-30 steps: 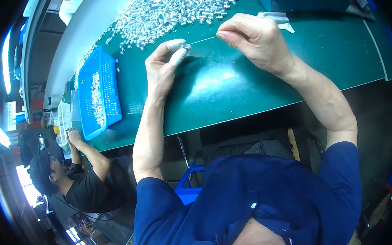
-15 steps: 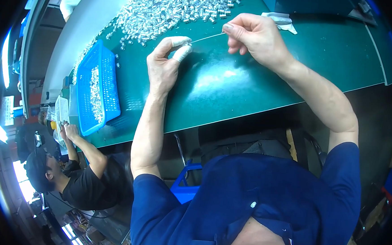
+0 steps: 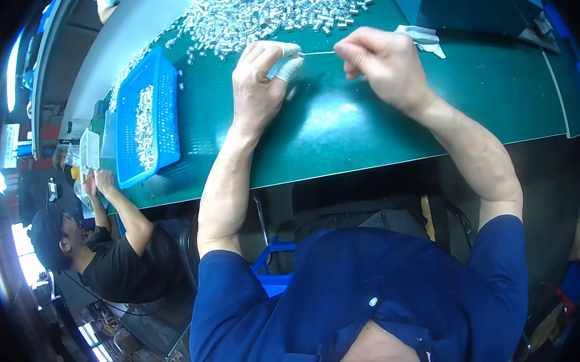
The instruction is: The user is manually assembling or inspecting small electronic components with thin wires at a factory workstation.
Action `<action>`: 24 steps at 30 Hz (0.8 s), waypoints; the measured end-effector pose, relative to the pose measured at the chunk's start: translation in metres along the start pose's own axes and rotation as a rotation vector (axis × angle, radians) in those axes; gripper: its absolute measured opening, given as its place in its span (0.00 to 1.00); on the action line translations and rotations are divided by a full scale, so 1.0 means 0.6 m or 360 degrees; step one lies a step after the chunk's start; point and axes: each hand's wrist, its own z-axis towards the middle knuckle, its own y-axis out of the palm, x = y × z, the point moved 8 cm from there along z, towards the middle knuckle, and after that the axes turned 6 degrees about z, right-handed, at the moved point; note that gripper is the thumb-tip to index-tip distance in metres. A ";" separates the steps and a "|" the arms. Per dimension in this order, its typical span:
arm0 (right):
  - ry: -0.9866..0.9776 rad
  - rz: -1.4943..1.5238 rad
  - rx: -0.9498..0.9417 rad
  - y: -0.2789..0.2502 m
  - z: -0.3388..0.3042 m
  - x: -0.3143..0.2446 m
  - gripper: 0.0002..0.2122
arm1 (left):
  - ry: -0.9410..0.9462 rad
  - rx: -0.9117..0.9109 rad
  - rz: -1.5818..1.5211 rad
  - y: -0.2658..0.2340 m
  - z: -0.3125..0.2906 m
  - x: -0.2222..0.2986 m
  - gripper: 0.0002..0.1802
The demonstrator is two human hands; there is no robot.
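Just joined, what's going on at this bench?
A person's right hand pinches a thin rod or wire; its other end is at the fingertips of the left hand, which wears white finger covers. Whether those fingertips hold a part is too small to tell. A pile of small silvery cylinders lies on the green tabletop; a blue perforated basket holds similar-looking parts.

Left hand at eleven o'clock, right hand at one, pinching a thin rod between them; silvery metal parts sprawl just shy of twelve, blue perforated basket at ten!
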 end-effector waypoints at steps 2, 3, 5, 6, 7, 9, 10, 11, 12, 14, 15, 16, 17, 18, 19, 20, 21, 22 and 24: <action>0.0875 0.0651 0.0111 -0.008 -0.009 0.085 0.11 | 0.0057 0.0219 0.0187 -0.022 -0.003 -0.028 0.07; 0.0832 0.0609 0.0233 -0.042 -0.002 0.096 0.12 | -0.0117 0.0300 0.0235 -0.042 -0.010 -0.071 0.06; 0.0547 0.0601 0.0435 -0.107 0.010 0.112 0.12 | -0.0790 0.0329 -0.0512 -0.050 -0.034 -0.163 0.07; 0.0538 0.0612 0.0438 -0.101 0.011 0.111 0.12 | -0.0782 0.0329 -0.0501 -0.050 -0.042 -0.173 0.07; 0.0502 0.0590 0.0428 -0.093 0.012 0.105 0.12 | -0.0948 0.0399 -0.1210 -0.034 -0.057 -0.197 0.09; 0.0566 0.0532 0.0393 -0.076 0.008 0.093 0.12 | -0.1174 0.0367 -0.2091 0.004 -0.060 -0.194 0.16; 0.0566 0.0517 0.0332 -0.066 0.006 0.087 0.12 | -0.1229 0.0314 -0.2269 0.020 -0.062 -0.187 0.18; 0.0571 0.0503 0.0270 -0.057 0.003 0.083 0.12 | -0.1291 0.0258 -0.2445 0.033 -0.064 -0.175 0.19; 0.0573 0.0509 0.0276 -0.055 0.000 0.080 0.12 | -0.1274 0.0202 -0.2535 0.040 -0.065 -0.166 0.21; 0.0462 0.0446 0.0180 -0.045 0.002 0.065 0.12 | -0.1322 0.0216 -0.2554 0.045 -0.066 -0.164 0.21; 0.0467 0.0457 0.0180 -0.044 0.002 0.062 0.12 | -0.1366 0.0239 -0.2578 0.046 -0.068 -0.163 0.21; 0.0503 0.0459 0.0180 -0.044 0.001 0.063 0.12 | -0.1393 0.0237 -0.2634 0.049 -0.069 -0.160 0.19; 0.0537 0.0457 0.0180 -0.045 0.000 0.066 0.12 | -0.1401 0.0238 -0.2628 0.049 -0.068 -0.160 0.19; 0.0468 0.0433 0.0142 -0.045 0.000 0.067 0.12 | -0.1381 0.0209 -0.2683 0.050 -0.066 -0.158 0.18; 0.0473 0.0439 0.0140 -0.042 0.000 0.068 0.12 | -0.1359 0.0180 -0.2739 0.051 -0.065 -0.155 0.18; 0.0487 0.0409 0.0135 -0.041 -0.001 0.068 0.12 | -0.1355 0.0168 -0.2774 0.053 -0.064 -0.151 0.17; 0.0501 0.0379 0.0130 -0.040 -0.002 0.068 0.12 | -0.1362 0.0167 -0.2773 0.052 -0.065 -0.150 0.17; 0.0506 0.0380 0.0130 -0.039 -0.002 0.069 0.12 | -0.1371 0.0170 -0.2767 0.051 -0.065 -0.149 0.17; 0.0481 0.0376 0.0068 -0.030 -0.002 0.066 0.12 | -0.1384 0.0172 -0.2758 0.050 -0.068 -0.149 0.17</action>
